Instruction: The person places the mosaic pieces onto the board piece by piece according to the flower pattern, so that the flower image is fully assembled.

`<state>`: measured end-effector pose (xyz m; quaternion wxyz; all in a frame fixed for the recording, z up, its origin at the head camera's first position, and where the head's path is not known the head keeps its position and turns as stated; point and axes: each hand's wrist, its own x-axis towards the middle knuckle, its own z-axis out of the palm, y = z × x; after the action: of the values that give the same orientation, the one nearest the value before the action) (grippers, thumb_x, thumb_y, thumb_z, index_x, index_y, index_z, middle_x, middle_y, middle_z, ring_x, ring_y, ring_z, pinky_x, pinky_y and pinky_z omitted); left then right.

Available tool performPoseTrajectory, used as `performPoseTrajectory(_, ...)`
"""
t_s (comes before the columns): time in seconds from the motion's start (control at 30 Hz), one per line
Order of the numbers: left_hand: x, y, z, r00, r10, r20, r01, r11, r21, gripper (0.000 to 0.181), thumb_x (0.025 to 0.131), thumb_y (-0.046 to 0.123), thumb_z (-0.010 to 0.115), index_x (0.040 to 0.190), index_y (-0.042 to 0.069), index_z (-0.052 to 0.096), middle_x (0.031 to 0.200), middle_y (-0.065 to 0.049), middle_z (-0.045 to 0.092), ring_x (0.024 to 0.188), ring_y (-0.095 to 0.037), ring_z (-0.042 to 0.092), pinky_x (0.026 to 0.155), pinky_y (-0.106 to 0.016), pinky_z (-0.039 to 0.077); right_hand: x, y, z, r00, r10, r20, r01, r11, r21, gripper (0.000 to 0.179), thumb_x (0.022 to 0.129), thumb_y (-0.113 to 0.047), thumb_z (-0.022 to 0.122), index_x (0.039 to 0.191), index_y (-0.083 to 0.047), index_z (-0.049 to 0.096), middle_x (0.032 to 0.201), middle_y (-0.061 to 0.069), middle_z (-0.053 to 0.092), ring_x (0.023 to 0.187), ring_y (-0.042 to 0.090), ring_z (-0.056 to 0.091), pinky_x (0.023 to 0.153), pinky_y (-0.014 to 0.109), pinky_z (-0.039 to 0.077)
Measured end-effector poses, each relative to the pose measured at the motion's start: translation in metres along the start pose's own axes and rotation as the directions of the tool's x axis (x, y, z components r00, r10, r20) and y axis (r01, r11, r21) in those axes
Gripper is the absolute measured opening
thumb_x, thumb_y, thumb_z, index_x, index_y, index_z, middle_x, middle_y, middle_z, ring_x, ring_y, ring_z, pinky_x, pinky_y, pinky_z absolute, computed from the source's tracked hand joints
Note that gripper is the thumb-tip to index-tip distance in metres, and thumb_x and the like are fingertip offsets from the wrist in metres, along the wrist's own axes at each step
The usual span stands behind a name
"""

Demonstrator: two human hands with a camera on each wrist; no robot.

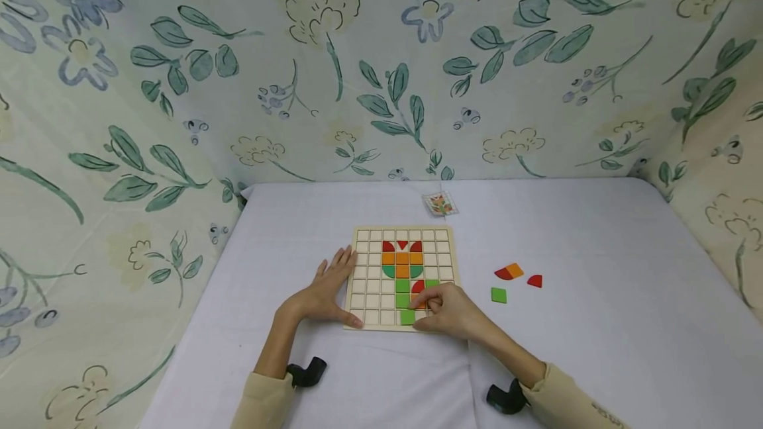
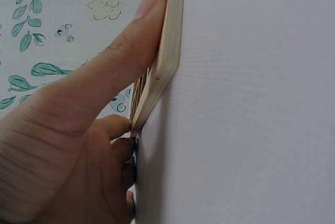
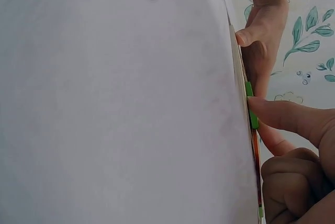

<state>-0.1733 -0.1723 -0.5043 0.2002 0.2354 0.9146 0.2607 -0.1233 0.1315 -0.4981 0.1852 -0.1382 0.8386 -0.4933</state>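
Note:
A wooden grid board [image 1: 366,300] lies on the table, with red, orange and green tiles set in its middle squares. At its left side, my left hand [image 1: 324,292] has its fingers spread along the edge, and the thumb [image 2: 133,43] touches the near left corner. My right hand [image 1: 453,310] is over the near edge, pinching a green square tile [image 1: 408,317] between thumb and index finger. That tile [image 3: 252,106] stands slightly proud of the board in the right wrist view. The right hand's other fingers are curled and partly cover neighbouring tiles.
Right of the board lie loose pieces: a green square [image 1: 499,295], a red quarter-round [image 1: 535,281], and a red piece [image 1: 503,274] touching an orange one [image 1: 514,270]. A small pattern card [image 1: 440,204] in clear wrapping lies behind the board. Floral cloth [image 1: 334,85] hangs behind the table.

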Motion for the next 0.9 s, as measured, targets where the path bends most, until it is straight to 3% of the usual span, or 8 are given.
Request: performPoseTrajectory(0.9, -0.0007, 0.0037, -0.0012, 1.0, 0.005, -0.005, -0.005, 1.0, -0.009, 0.142, 0.067, 0.05, 0.095, 0.166, 0.005, 0.003, 0.175, -0.011, -0.007, 0.163, -0.032, -0.011, 0.131, -0.061, -0.006, 0.0048, -0.0006, 0.0079, 1.0, 0.004, -0.029, -0.004, 1.0, 0.0, 0.022, 0.076, -0.009, 0.089, 0.096, -0.007, 0.08, 0.053, -0.006, 0.034, 0.048, 0.008, 0.029, 0.046, 0.017, 0.023)
